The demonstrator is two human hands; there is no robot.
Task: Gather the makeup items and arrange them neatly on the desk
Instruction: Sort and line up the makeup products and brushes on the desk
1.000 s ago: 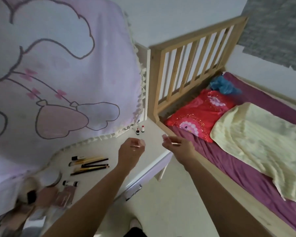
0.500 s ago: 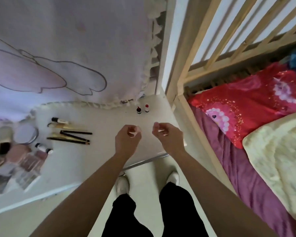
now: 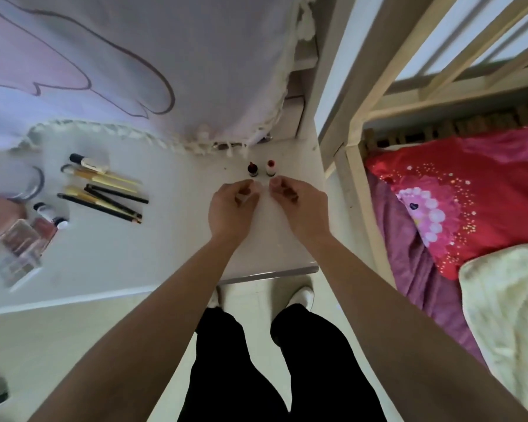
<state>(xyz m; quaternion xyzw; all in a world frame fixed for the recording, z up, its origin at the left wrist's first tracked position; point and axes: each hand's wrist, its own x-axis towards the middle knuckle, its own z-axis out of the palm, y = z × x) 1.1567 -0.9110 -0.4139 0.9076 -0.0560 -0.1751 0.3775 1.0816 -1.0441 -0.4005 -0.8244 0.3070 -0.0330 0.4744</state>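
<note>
Now mid-arranging, by the look of it. Brushes and pencils [image 3: 104, 196] lie grouped at left. Left hand [image 3: 232, 205] and right hand [image 3: 299, 202] hover curled just before two small bottles [image 3: 252, 169]; cannot tell if they pinch anything. Next move probably needs gentle straightening. White desk [image 3: 165, 245]; draped cloth [image 3: 134, 71] behind, bed [image 3: 409, 254] right.

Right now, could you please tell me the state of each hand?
Left hand: fingers curled; contents cannot be told.
Right hand: fingers curled; contents cannot be told.

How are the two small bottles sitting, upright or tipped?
Upright: the dark bottle and the white bottle stand side by side on the desk, caps up.
</note>
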